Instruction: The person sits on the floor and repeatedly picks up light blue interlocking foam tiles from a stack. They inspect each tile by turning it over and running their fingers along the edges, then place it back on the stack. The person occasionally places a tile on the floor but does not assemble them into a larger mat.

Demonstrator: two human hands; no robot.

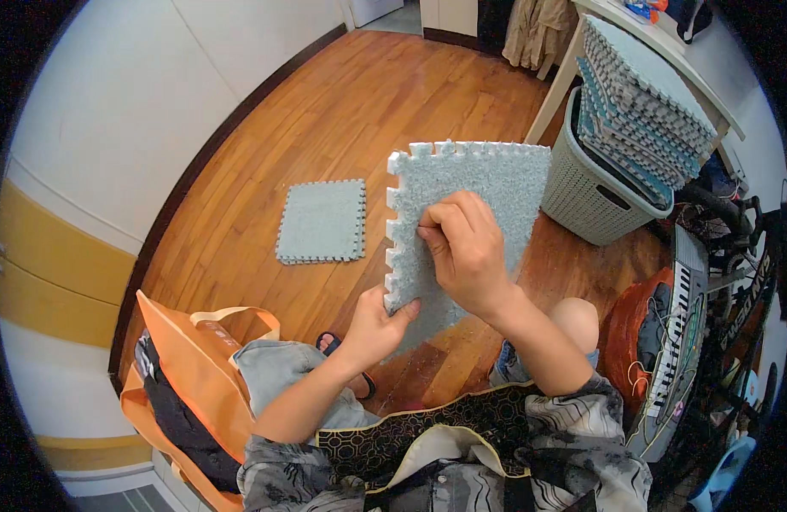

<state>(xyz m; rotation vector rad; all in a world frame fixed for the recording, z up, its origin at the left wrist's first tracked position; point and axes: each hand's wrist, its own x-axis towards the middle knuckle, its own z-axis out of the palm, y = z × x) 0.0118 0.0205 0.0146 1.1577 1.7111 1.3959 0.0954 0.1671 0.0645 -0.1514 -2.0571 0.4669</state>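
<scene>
Upright in front of me is a pale blue-green fuzzy foam floor tile (513,183) with toothed interlocking edges. My left hand (382,322) grips its lower left corner, the thumb lying on the fuzzy face. Against that same face, my right hand (466,247) has thumb and fingertips pinched together; whatever is between them is too small to make out. Beyond, on the wooden floor, lies a small stack of matching tiles (322,220). A taller pile of such tiles (641,111) leans out of the basket at the right.
A grey-green woven laundry basket (594,200) stands beside a white table (666,51). An electronic keyboard (675,341) and a red bag (628,337) are at my right, near a black bicycle (743,299). To my left sits an orange tote bag (201,384) with dark cloth.
</scene>
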